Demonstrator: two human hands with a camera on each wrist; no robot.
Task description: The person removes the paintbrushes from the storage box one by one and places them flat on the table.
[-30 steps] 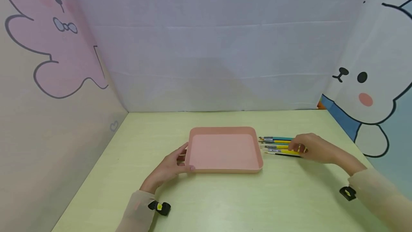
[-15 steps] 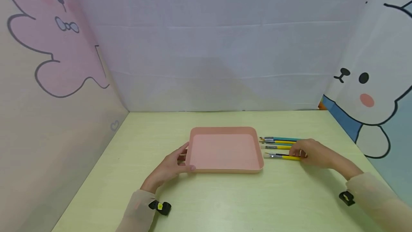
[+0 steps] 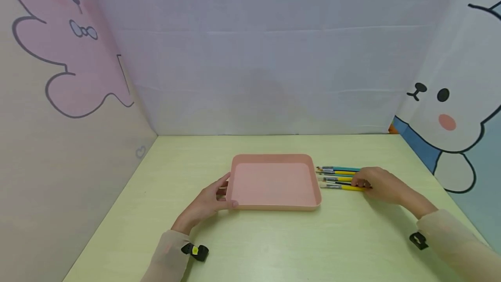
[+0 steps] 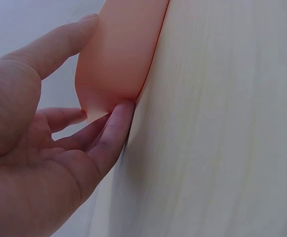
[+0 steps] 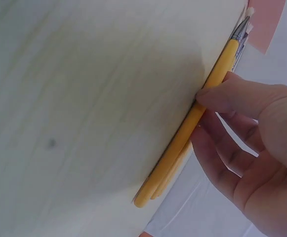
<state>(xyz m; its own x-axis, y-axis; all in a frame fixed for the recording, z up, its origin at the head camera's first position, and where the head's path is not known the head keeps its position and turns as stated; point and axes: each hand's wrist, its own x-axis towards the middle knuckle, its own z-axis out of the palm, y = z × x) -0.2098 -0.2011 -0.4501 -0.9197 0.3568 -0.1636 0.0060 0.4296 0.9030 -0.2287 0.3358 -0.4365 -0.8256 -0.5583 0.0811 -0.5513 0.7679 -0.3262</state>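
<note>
My left hand (image 3: 204,206) holds the near left corner of a shallow pink tray (image 3: 274,182). In the left wrist view, the thumb lies against the tray's upper edge while the fingers reach round its lower corner. To the tray's right, several paintbrushes (image 3: 339,172) lie side by side, bristles toward the tray. My right hand (image 3: 380,185) pinches the yellow handle of the nearest paintbrush (image 5: 183,136) between thumb and fingers. Other handle ends are hidden behind that hand. The held brush lies low, close along the table surface.
The pale wooden table (image 3: 250,243) extends around the tray. A white cloth backdrop (image 3: 250,77) rises behind it. Cartoon-printed panels, one with a pink animal (image 3: 84,71) and one with a white animal (image 3: 442,112), stand at the sides.
My right hand has drawn a yellow paintbrush toward the front of the row, past the black-handled one, then shifted it slightly back. The left hand and tray have stayed put.
</note>
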